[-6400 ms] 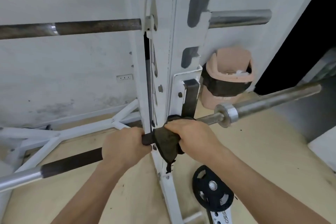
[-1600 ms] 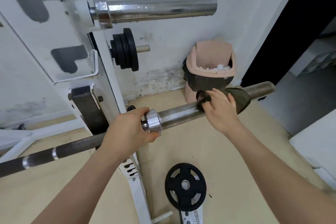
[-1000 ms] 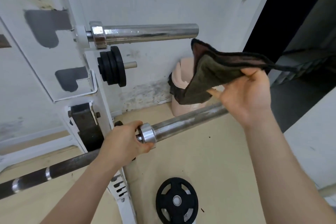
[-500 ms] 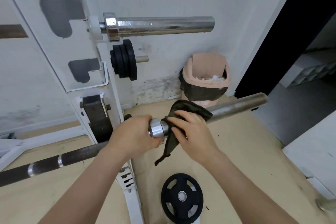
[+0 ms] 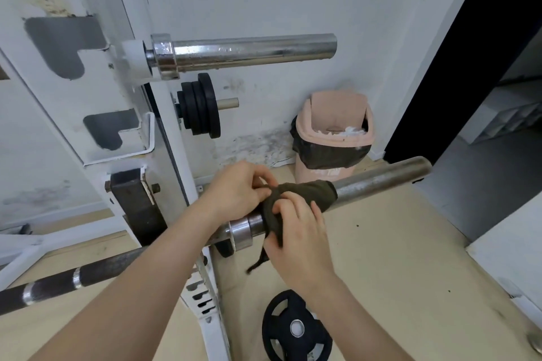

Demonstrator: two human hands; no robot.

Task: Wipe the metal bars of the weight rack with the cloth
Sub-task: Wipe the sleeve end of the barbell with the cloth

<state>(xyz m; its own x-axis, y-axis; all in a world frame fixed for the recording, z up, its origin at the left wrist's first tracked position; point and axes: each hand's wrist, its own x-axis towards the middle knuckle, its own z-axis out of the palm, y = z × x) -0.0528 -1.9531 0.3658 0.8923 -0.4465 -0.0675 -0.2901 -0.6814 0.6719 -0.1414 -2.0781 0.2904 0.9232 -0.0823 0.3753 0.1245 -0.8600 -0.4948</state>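
Note:
A dark olive cloth (image 5: 305,193) is draped round the sleeve of the lower barbell (image 5: 381,179), just right of its shiny collar (image 5: 241,231). My right hand (image 5: 296,231) grips the cloth from the near side, fingers curled into it. My left hand (image 5: 240,187) pinches the cloth's upper edge from above the bar. A second chrome bar (image 5: 249,51) sticks out higher up on the white rack upright (image 5: 164,132).
Small black plates (image 5: 201,108) hang on a peg of the rack. A pink bin (image 5: 334,138) with a black liner stands by the wall. A black weight plate (image 5: 296,328) lies on the wooden floor. A dark doorway opens at right.
My left hand left the collar and moved right onto the cloth. The cloth now lies wrapped further along the sleeve, with both hands on it.

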